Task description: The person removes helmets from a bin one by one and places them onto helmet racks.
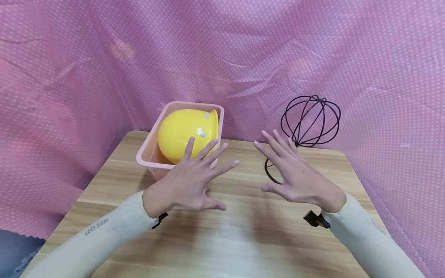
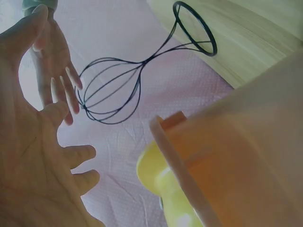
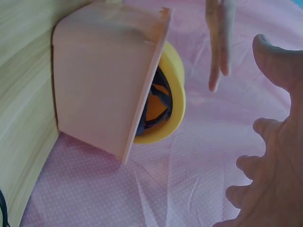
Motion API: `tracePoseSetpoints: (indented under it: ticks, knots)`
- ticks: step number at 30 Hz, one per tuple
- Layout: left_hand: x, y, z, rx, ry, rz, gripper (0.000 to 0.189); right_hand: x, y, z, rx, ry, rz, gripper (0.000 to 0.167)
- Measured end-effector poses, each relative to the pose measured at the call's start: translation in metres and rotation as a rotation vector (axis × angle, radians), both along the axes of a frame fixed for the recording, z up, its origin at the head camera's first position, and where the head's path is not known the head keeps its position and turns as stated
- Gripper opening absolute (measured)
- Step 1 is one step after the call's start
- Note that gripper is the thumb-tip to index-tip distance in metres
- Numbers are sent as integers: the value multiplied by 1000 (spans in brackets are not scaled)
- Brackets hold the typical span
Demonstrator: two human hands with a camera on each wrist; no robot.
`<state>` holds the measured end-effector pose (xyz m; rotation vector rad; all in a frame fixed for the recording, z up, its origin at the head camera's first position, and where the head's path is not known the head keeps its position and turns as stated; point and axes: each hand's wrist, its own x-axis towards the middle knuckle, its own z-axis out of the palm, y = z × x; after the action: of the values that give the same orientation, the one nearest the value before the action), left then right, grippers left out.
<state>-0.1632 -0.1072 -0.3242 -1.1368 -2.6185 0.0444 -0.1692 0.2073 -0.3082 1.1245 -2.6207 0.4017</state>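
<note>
A yellow hard hat point(image 1: 184, 133) lies on its side in a pink plastic bin point(image 1: 144, 154) at the table's back left. Dark straps point(image 3: 158, 106) show inside it in the right wrist view. My left hand point(image 1: 187, 181), fingers spread, hovers in front of the bin and holds nothing. To the right, my right hand point(image 1: 295, 173) is also spread in the air with nothing in it. Behind that hand stands a black wire rack point(image 1: 311, 123) with a rounded cage top and a ring base point(image 2: 194, 28); the hand hides part of its middle in the head view.
A wood-grain table point(image 1: 229, 247) carries the bin and the rack. Pink dotted cloth point(image 1: 243, 58) hangs close behind the table and along both sides. Small dark straps or mounts point(image 1: 316, 219) sit at both wrists.
</note>
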Motion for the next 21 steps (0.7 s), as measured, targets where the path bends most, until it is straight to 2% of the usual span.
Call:
tracePoseSetpoints:
  ticks: [10, 18, 21]
  knots:
    - [-15, -20, -4, 60, 20, 80, 104, -25, -21, -2, -30, -63, 36, 106]
    - [-26, -38, -5, 69, -46, 188, 105, -42, -35, -7, -88, -134, 56, 101]
    - [-29, -43, -4, 60, -47, 220, 105, -48, -41, -9, -104, -136, 57, 100]
